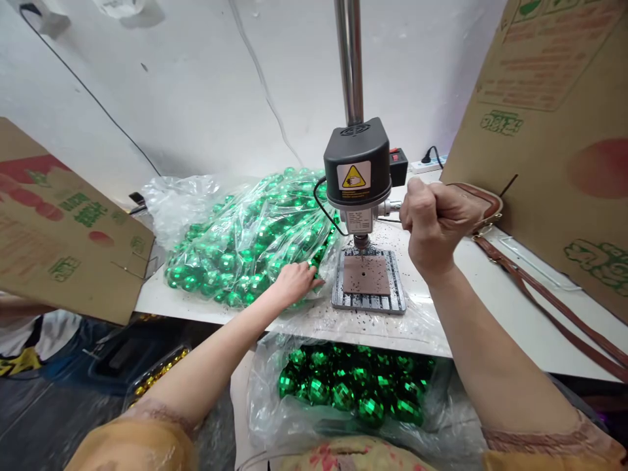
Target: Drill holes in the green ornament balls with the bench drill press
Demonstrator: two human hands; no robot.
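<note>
Balls (pixel 235 255) fill the bag (pixel 169 203) at 10 o'clock of the drill (pixel 358 173). The left hand (pixel 294 282) rests on them, its grip unclear. The right hand (pixel 434 222) has its fingers clenched round the lever (pixel 394 208). The plate (pixel 367 275) is bare and the lower bag (pixel 353 386) is part full, so much seemingly remains.

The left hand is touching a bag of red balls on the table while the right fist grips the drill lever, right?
Not quite. The head view shows the left hand touching a bag of green balls, not red, on the table, while the right hand grips the drill lever.
</note>
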